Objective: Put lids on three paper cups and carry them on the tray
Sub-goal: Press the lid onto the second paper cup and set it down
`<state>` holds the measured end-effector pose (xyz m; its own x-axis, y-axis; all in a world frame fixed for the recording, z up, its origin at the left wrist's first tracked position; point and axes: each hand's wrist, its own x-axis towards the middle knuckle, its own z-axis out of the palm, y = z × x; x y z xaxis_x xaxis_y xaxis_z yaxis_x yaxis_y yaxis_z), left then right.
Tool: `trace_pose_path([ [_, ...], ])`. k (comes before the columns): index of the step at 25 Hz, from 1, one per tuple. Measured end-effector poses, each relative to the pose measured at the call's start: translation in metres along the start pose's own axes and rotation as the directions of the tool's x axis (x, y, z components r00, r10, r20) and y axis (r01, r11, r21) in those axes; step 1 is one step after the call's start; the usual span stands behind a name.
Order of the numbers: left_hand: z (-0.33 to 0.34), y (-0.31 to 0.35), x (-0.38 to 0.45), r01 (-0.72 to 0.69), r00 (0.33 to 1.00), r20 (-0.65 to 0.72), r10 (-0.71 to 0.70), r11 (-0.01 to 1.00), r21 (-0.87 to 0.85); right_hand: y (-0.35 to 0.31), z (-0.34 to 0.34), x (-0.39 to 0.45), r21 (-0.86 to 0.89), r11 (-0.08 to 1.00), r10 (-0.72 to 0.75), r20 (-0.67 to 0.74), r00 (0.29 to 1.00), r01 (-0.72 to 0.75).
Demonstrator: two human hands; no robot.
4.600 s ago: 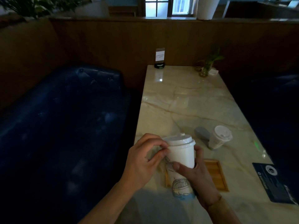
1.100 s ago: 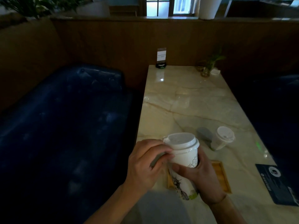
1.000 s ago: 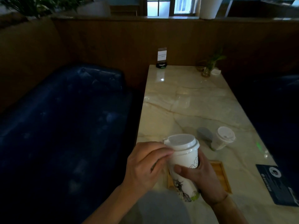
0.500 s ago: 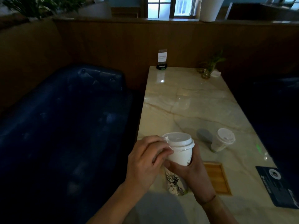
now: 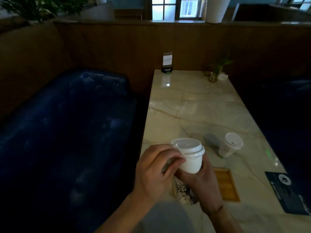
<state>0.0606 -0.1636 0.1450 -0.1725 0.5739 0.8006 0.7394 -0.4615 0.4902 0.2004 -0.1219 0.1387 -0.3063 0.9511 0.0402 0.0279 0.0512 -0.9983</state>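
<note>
My right hand [image 5: 201, 184] is wrapped around the body of a tall white paper cup [image 5: 191, 164] with a dark drawing low on its side. On top sits a white lid [image 5: 186, 146]. My left hand [image 5: 155, 172] pinches the lid's left rim, fingers pressed against the cup. The cup is held over the left end of a small wooden tray [image 5: 224, 184] on the marble table [image 5: 190, 106]. A second lidded cup [image 5: 229, 147] stands on the table, beyond the tray and to its right. A third cup is not visible.
A blue upholstered bench [image 5: 64, 132] runs along the table's left edge. At the far end stand a small sign holder [image 5: 167, 63] and a glass vase with a plant [image 5: 214, 72]. A dark printed card [image 5: 291, 191] lies near the right front edge.
The cup has been turned in my right hand, showing a different drawing. It shifted slightly left and up, while my left hand stayed pressing along the lid's rim.
</note>
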Motion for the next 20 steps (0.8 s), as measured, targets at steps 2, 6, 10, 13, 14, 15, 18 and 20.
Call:
trace_pose_path([
  [2,0.000,0.002,-0.002,0.007,1.000,-0.001,-0.007,1.000,-0.025,-0.002,-0.006,-0.001,0.023,1.000,0.016,0.035,0.999,-0.016],
  [6,-0.006,-0.003,-0.007,0.061,0.998,0.029,-0.060,0.998,-0.032,-0.006,-0.015,0.000,0.054,0.998,0.031,0.099,0.995,-0.036],
  [10,-0.007,-0.008,-0.005,0.102,0.994,0.051,-0.100,0.994,-0.030,-0.002,-0.017,0.008,0.071,0.994,0.075,0.143,0.987,-0.085],
  [13,-0.005,-0.012,0.001,0.082,0.995,0.057,-0.082,0.997,0.008,-0.003,-0.018,0.016,0.029,0.994,0.102,0.153,0.983,-0.107],
  [14,-0.005,-0.013,0.002,0.069,0.996,0.054,-0.071,0.997,0.034,-0.003,-0.018,0.018,0.010,0.995,0.093,0.148,0.985,-0.096],
  [15,-0.004,-0.013,0.003,0.049,0.997,0.049,-0.053,0.997,0.067,-0.004,-0.017,0.020,-0.008,0.997,0.081,0.124,0.989,-0.081],
  [18,0.003,-0.011,0.000,-0.020,0.999,0.042,0.012,0.981,0.193,-0.006,-0.008,0.019,-0.095,0.995,0.020,0.010,1.000,-0.019],
  [20,0.007,-0.009,-0.001,-0.042,0.999,0.040,0.034,0.974,0.224,-0.005,-0.003,0.018,-0.141,0.990,-0.004,-0.049,0.999,-0.003],
])
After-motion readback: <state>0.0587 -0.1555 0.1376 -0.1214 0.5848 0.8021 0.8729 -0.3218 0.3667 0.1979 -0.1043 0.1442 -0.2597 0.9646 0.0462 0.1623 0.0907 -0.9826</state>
